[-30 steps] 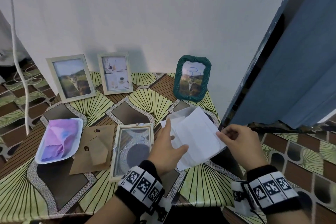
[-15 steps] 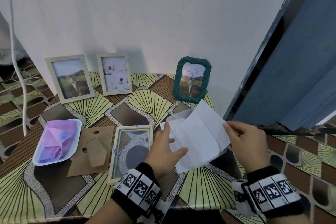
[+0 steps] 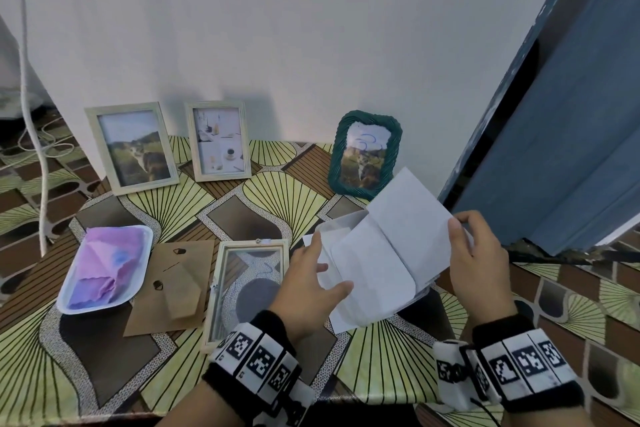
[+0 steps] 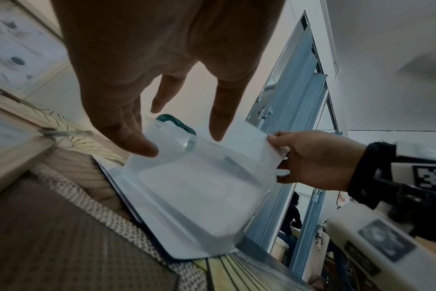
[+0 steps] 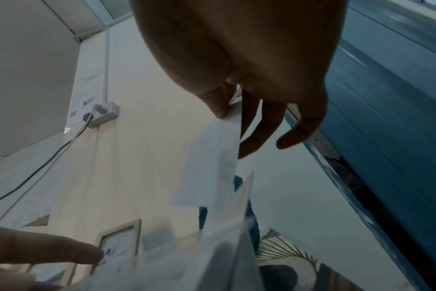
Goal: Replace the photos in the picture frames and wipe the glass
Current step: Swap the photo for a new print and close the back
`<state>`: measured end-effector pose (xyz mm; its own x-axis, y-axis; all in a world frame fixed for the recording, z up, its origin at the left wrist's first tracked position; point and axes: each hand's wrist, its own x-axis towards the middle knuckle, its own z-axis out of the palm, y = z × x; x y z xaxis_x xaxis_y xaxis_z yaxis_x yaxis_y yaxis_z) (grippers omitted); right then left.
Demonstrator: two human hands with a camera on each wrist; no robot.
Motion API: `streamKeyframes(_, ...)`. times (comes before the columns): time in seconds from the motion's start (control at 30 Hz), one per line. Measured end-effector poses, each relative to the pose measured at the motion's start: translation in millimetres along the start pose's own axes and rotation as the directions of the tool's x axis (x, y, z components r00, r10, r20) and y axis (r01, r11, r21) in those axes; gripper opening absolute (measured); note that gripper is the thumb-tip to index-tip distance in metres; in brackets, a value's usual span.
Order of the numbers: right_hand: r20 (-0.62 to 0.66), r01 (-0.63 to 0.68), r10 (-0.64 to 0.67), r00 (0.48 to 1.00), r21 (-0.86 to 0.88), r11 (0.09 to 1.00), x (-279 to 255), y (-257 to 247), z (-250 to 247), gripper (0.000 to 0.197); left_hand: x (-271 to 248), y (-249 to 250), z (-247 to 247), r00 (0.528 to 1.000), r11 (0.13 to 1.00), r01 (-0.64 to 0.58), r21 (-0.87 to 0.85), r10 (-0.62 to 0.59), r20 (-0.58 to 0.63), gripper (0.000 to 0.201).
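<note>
White envelope point(image 3: 377, 263) is lifted off the bench point(image 3: 284, 198) by the right hand point(image 3: 476, 253), which pinches its flap, presumably to reach new photos. Left hand point(image 3: 308, 288), fingers spread, steadies its edge. Emptied frame point(image 3: 247, 288) lies flat alongside; patterned oilcloth, white wall point(image 3: 311, 28) behind.

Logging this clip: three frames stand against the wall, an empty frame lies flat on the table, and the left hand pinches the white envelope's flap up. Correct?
Not quite: the right hand pinches the white envelope flap up, as the head view shows. The left hand is open beside it. The rest stands.
</note>
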<state>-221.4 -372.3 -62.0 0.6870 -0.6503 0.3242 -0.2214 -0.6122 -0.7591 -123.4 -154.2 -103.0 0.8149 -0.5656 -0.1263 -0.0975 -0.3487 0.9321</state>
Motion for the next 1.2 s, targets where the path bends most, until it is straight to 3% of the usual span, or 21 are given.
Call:
streamKeyframes(0.13,-0.09,0.079,-0.064,0.994,0.168,0.983,0,-17,-1,0.016,-3,8,-10,0.994,0.996,-0.071,-0.055,0.067,-0.081,0.072)
streamKeyframes(0.23,-0.071,0.082,-0.06,0.996,0.374,0.924,-1,-33,6,0.016,-7,27,-27,0.968,0.972,-0.205,-0.113,0.185,-0.17,0.057)
streamKeyframes(0.33,0.045,0.006,-0.04,0.998,0.576,0.818,-4,-51,19,0.016,-16,44,-47,0.92,0.923,-0.359,-0.141,0.325,-0.221,0.055)
streamKeyframes(0.43,0.209,-0.099,-0.046,0.977,0.633,0.768,-11,-69,36,0.009,-28,48,-69,0.88,0.887,-0.448,-0.116,0.415,-0.23,0.054)
streamKeyframes(0.47,0.249,-0.125,-0.048,0.967,0.633,0.764,-14,-74,42,0.004,-32,46,-76,0.869,0.886,-0.459,-0.067,0.431,-0.242,0.054)
streamKeyframes(0.6,0.373,-0.216,-0.027,0.928,0.593,0.775,-24,-87,68,0.015,-42,27,-108,0.862,0.908,-0.401,0.123,0.419,-0.286,0.049)
streamKeyframes(0.67,0.441,-0.288,0.031,0.897,0.53,0.798,-30,-90,81,0.01,-49,13,-124,0.89,0.925,-0.302,0.231,0.361,-0.279,0.048)
streamKeyframes(0.73,0.519,-0.403,0.098,0.849,0.517,0.755,-36,-93,94,0.008,-59,-3,-137,0.924,0.898,-0.237,0.371,0.326,-0.201,0.053)
streamKeyframes(0.83,0.652,-0.587,0.147,0.744,0.533,0.609,-42,-98,108,0.016,-72,-22,-145,0.94,0.819,-0.307,0.485,0.342,0.018,0.058)
streamKeyframes(0.93,0.742,-0.697,0.166,0.649,0.493,0.521,-47,-102,117,0.02,-73,-35,-145,0.933,0.822,-0.328,0.466,0.36,0.023,0.044)
streamKeyframes(1.0,0.769,-0.699,0.157,0.62,0.451,0.555,-50,-101,121,0.035,-68,-39,-147,0.934,0.868,-0.309,0.389,0.353,-0.045,0.028)
streamKeyframes(1.07,0.781,-0.653,0.134,0.61,0.4,0.643,-51,-99,124,0.047,-60,-41,-150,0.946,0.901,-0.269,0.34,0.313,-0.08,0.024)
streamKeyframes(1.13,0.762,-0.546,0.103,0.639,0.356,0.758,-51,-98,125,0.05,-49,-44,-154,0.953,0.89,-0.231,0.394,0.288,-0.093,0.023)
streamKeyframes(1.2,0.715,-0.352,0.046,0.698,0.286,0.891,-49,-98,126,0.048,-40,-45,-157,0.951,0.889,-0.223,0.399,0.289,-0.111,0.021)
